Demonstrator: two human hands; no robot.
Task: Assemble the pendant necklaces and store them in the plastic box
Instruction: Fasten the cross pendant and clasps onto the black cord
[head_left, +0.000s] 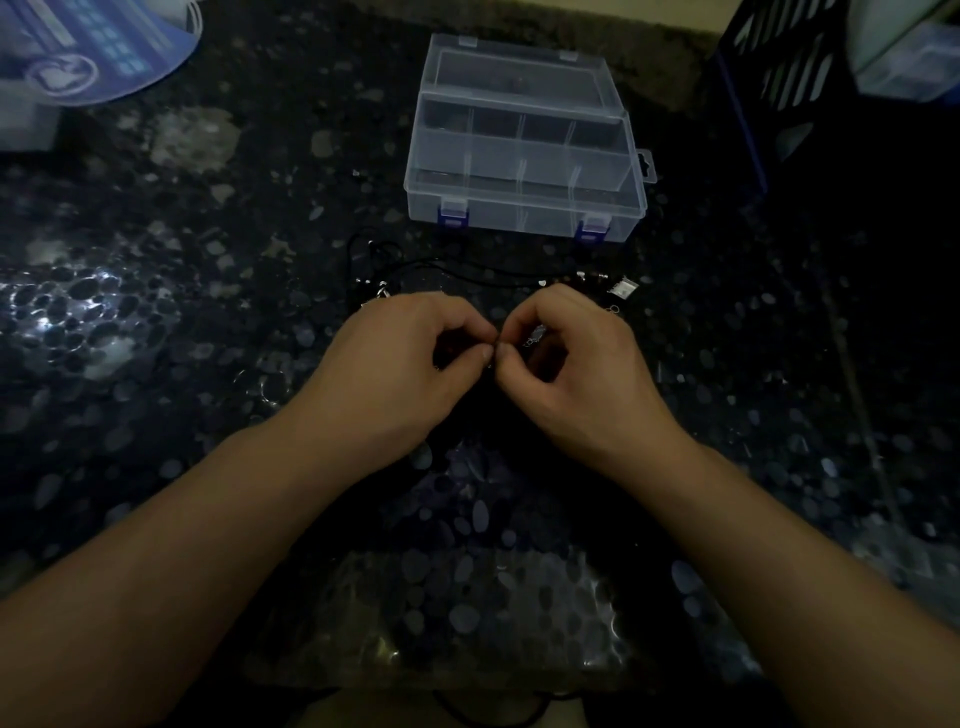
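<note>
My left hand (410, 358) and my right hand (566, 358) meet fingertip to fingertip over the dark speckled table. Both pinch a small necklace piece between thumb and forefinger; a silver clasp (535, 335) glints inside my right hand. Black cords (447, 267) lie on the table just beyond my hands, with small silver pendants and findings (621, 287) at the right end and more silver bits (382, 292) at the left. The clear plastic box (524, 208) with blue latches stands open farther back, its compartments looking bare.
A blue-and-white round container (104, 52) sits at the back left. A dark blue slatted crate (779, 78) stands at the back right. The table edge runs near my lap at the bottom.
</note>
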